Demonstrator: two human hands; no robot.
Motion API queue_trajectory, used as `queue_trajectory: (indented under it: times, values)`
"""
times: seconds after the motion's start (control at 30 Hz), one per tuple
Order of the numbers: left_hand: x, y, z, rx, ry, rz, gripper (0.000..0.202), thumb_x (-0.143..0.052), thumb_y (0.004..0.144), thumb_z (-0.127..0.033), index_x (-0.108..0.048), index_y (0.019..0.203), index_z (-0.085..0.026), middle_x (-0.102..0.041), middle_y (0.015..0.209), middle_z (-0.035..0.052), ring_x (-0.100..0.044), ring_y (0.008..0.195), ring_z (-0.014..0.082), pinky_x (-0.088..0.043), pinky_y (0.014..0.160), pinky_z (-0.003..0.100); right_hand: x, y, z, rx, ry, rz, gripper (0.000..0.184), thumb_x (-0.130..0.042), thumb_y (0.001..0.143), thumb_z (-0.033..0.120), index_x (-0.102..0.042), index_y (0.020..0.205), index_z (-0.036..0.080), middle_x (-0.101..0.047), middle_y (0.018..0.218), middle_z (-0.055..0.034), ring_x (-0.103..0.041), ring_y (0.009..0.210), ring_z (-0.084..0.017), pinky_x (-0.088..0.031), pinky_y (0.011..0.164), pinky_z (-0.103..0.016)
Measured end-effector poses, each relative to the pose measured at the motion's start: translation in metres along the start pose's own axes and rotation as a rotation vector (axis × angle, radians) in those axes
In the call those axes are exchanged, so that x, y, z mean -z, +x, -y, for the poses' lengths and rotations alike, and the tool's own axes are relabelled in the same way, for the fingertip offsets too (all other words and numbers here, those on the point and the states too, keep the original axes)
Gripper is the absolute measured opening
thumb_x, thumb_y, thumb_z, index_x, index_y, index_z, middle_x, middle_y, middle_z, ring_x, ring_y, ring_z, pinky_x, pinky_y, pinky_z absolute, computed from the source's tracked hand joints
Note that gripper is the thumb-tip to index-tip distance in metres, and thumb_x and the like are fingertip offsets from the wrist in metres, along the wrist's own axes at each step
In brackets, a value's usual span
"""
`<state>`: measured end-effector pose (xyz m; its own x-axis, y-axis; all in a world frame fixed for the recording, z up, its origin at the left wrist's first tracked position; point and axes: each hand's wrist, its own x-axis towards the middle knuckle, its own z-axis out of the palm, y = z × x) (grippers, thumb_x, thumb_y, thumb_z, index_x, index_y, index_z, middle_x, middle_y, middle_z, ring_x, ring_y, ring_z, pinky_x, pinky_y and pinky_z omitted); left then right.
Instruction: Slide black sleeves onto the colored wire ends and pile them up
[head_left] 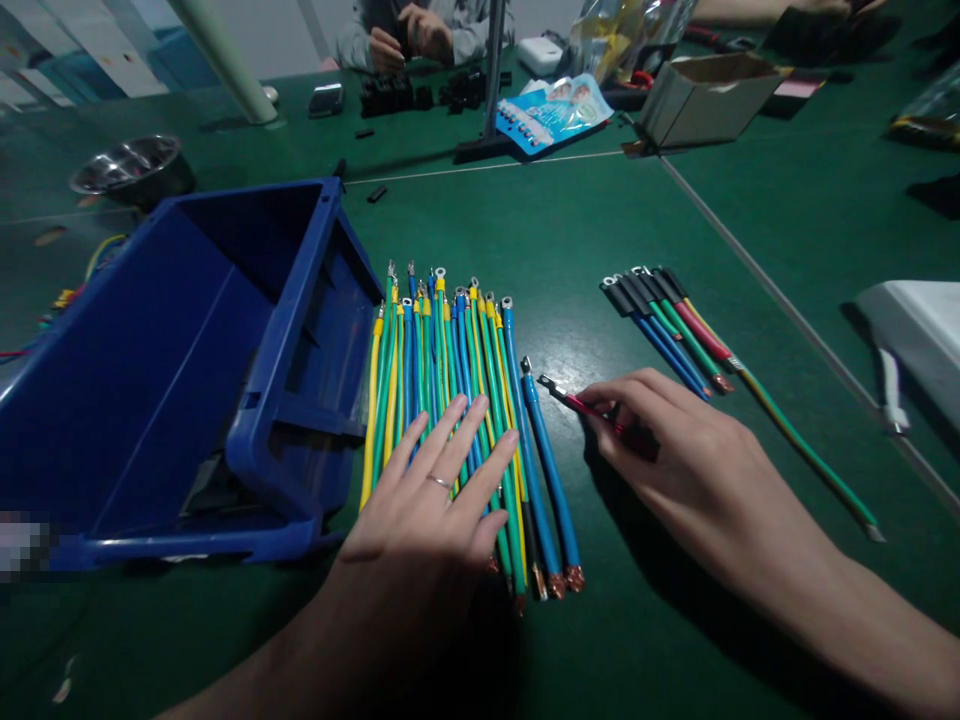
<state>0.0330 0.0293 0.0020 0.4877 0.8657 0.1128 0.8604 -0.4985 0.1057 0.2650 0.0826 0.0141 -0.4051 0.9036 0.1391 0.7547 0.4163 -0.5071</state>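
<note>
My left hand [435, 500] lies flat, fingers spread, on a row of blue, green and yellow wires [442, 370] with ring terminals at their far ends. My right hand [667, 440] is just right of that row, fingers pinched round a red wire [574, 400] whose metal terminal points toward the row. Farther right lies a small group of several wires with black sleeves [660, 320], and one long green-yellow wire [810, 450] runs from it toward the near right.
A blue plastic bin [187, 380] lies tipped on its side left of the wires. A steel bowl [135, 165] sits far left. Another person's hands [409, 35] work at the far edge, by black parts, a cardboard box [705, 95] and a blue packet. A white object [915, 330] sits right.
</note>
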Motion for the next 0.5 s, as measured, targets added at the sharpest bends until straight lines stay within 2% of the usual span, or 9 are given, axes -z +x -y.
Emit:
queue_trajectory:
  times: [0.2, 0.33, 0.43, 0.5]
  values:
    - [-0.001, 0.000, 0.001, 0.006, -0.009, 0.013, 0.048, -0.053, 0.091, -0.015, -0.054, 0.139, -0.020, -0.039, 0.152, 0.0167, -0.037, 0.142, 0.0329, -0.039, 0.111, 0.055, -0.002, 0.000, -0.005, 0.059, -0.045, -0.053, 0.019, -0.041, 0.100, 0.026, -0.059, 0.105, 0.020, -0.062, 0.104, -0.0089, -0.061, 0.091, -0.020, -0.048, 0.073, -0.033]
    - [-0.002, -0.002, 0.000, -0.007, -0.034, -0.033, 0.049, -0.051, 0.092, -0.017, -0.051, 0.141, -0.019, -0.039, 0.153, 0.0165, -0.036, 0.142, 0.0327, -0.038, 0.110, 0.057, -0.002, 0.001, -0.010, 0.090, -0.035, -0.071, 0.017, -0.042, 0.100, 0.025, -0.058, 0.105, 0.021, -0.063, 0.103, -0.0075, -0.061, 0.090, -0.019, -0.047, 0.074, -0.031]
    - [0.001, -0.005, -0.003, -0.013, -0.072, -0.031, 0.050, -0.049, 0.094, -0.017, -0.045, 0.144, -0.017, -0.037, 0.155, 0.0159, -0.032, 0.145, 0.0308, -0.035, 0.113, 0.057, 0.001, 0.004, -0.011, 0.081, 0.035, -0.107, 0.015, -0.045, 0.099, 0.024, -0.059, 0.105, 0.022, -0.063, 0.102, -0.0058, -0.061, 0.089, -0.018, -0.047, 0.075, -0.030]
    - [0.005, -0.007, -0.005, 0.035, -0.147, -0.024, 0.049, -0.047, 0.095, -0.016, -0.042, 0.144, -0.015, -0.037, 0.156, 0.0146, -0.030, 0.146, 0.0290, -0.031, 0.116, 0.056, 0.004, 0.005, -0.007, 0.061, 0.132, -0.098, 0.014, -0.047, 0.098, 0.023, -0.059, 0.104, 0.021, -0.062, 0.100, -0.0054, -0.060, 0.088, -0.017, -0.046, 0.073, -0.030]
